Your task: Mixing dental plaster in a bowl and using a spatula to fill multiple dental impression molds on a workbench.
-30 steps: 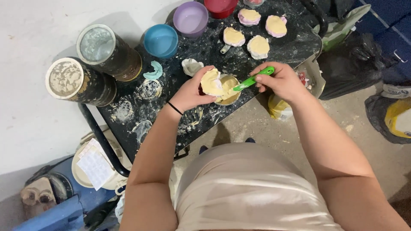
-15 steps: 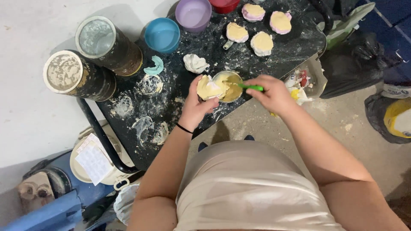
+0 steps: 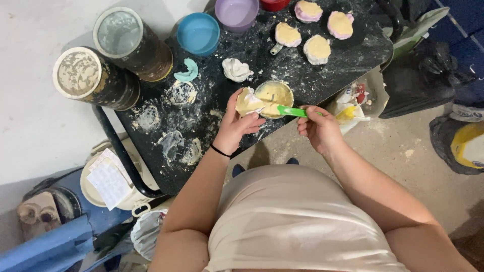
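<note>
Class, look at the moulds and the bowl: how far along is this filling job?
Done: four filled moulds with yellow mix sit at the black table's far end. In hand: the left hand holds a pale mould, while the right hand works a green spatula at the small bowl of yellow mix. Left: this mould looks only partly filled.

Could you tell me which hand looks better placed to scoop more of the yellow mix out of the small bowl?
Probably the right hand: it grips the green spatula, whose tip reaches the small bowl. The left hand holds a filled mould beside it.
</note>
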